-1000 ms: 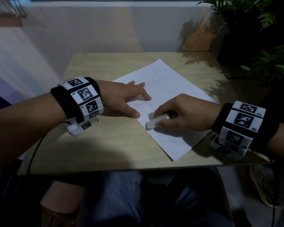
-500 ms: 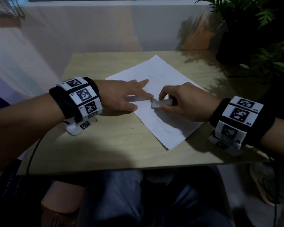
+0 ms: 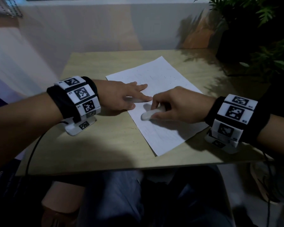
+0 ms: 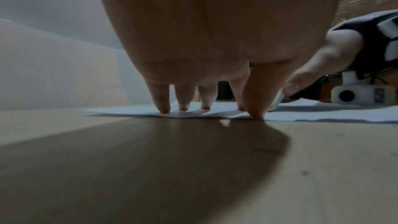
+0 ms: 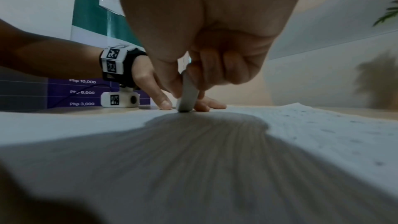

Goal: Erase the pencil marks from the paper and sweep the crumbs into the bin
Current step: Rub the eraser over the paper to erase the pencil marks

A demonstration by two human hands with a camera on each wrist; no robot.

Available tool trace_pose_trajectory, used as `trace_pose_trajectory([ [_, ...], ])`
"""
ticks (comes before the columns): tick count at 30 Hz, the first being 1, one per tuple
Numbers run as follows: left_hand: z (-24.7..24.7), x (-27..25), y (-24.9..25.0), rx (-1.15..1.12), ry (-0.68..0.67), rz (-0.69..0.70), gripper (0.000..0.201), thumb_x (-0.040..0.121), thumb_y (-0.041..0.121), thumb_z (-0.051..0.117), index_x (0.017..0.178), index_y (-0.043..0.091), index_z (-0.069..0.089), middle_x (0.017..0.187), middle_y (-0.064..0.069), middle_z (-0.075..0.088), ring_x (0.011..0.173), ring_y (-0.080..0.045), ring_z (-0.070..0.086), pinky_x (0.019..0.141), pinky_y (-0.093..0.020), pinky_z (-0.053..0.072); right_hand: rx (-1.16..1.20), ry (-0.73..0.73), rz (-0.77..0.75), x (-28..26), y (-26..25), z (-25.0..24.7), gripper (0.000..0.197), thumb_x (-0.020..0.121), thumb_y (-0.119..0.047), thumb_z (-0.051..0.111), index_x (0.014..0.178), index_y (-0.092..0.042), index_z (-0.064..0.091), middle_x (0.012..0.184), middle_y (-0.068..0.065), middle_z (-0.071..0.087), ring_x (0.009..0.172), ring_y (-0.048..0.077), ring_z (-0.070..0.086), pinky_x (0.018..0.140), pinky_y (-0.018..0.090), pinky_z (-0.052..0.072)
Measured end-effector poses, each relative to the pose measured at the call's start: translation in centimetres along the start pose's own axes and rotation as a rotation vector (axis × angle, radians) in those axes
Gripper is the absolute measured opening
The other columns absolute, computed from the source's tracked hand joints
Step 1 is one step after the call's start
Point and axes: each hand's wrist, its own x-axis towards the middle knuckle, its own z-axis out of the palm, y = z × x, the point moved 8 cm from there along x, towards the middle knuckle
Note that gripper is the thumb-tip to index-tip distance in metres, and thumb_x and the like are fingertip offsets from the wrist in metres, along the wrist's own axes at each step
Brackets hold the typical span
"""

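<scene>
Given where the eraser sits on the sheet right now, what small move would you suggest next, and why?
Probably another short rubbing stroke. The right hand pinches the eraser, its tip on the paper; the left hand pins the sheet's edge, and faint marks remain on it.

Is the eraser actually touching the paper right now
Touching. In the right wrist view the eraser, pinched by the right hand, meets the paper at its lower end, no gap showing.
</scene>
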Motion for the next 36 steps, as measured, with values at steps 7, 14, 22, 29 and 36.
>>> trace_pose_trajectory([
  [7, 0.2, 0.3, -0.4, 0.022, -0.011, -0.003, 0.06, 0.106, 0.031, 0.048, 0.153, 0.057, 0.023, 0.166, 0.023, -0.011, 0.154, -0.004, -0.01, 0.127, -0.045, 0.007, 0.007, -0.033, -0.053, 0.4, -0.9, 0.4, 0.044, 0.079, -0.061, 0.056, 0.095, -0.021, 0.065, 0.067, -0.011, 0.059, 0.064, 0.007, 0.055, 0.064, 0.026, 0.046],
  [14, 0.2, 0.2, -0.2, 0.021, -0.013, -0.005, 0.059, 0.106, 0.032, 0.048, 0.152, 0.059, 0.023, 0.167, 0.022, -0.011, 0.154, -0.005, -0.01, 0.127, -0.046, 0.008, -0.099, 0.087, -0.022, 0.9, -0.2, -0.8, 0.039, 0.083, -0.06, 0.057, 0.094, -0.023, 0.065, 0.067, -0.009, 0.059, 0.065, 0.009, 0.055, 0.064, 0.033, 0.046],
  [22, 0.1, 0.2, -0.2, 0.031, -0.017, -0.008, 0.06, 0.106, 0.032, 0.047, 0.152, 0.059, 0.02, 0.166, 0.021, -0.012, 0.154, -0.006, -0.01, 0.127, -0.046, 0.008, -0.119, 0.131, 0.029, 0.9, 0.5, -1.2, 0.036, 0.084, -0.06, 0.062, 0.087, -0.024, 0.063, 0.066, -0.009, 0.059, 0.064, 0.006, 0.054, 0.06, 0.031, 0.041],
  [29, 0.0, 0.0, 0.3, 0.036, -0.018, -0.014, 0.061, 0.107, 0.031, 0.046, 0.153, 0.058, 0.018, 0.167, 0.02, -0.012, 0.154, -0.006, -0.011, 0.127, -0.043, 0.006, 0.04, -0.011, 0.05, 0.7, 0.5, -0.4, 0.042, 0.076, -0.066, 0.067, 0.089, -0.025, 0.066, 0.064, -0.012, 0.056, 0.063, 0.007, 0.052, 0.056, 0.017, 0.036],
  [36, 0.1, 0.0, 0.0, 0.028, -0.021, -0.008, 0.062, 0.106, 0.03, 0.047, 0.152, 0.06, 0.018, 0.166, 0.022, -0.011, 0.154, -0.005, -0.011, 0.127, -0.044, 0.005, 0.072, -0.109, -0.025, -0.1, -1.0, 0.8, 0.03, 0.082, -0.054, 0.068, 0.088, -0.025, 0.065, 0.061, -0.012, 0.055, 0.061, 0.007, 0.052, 0.058, 0.018, 0.037],
])
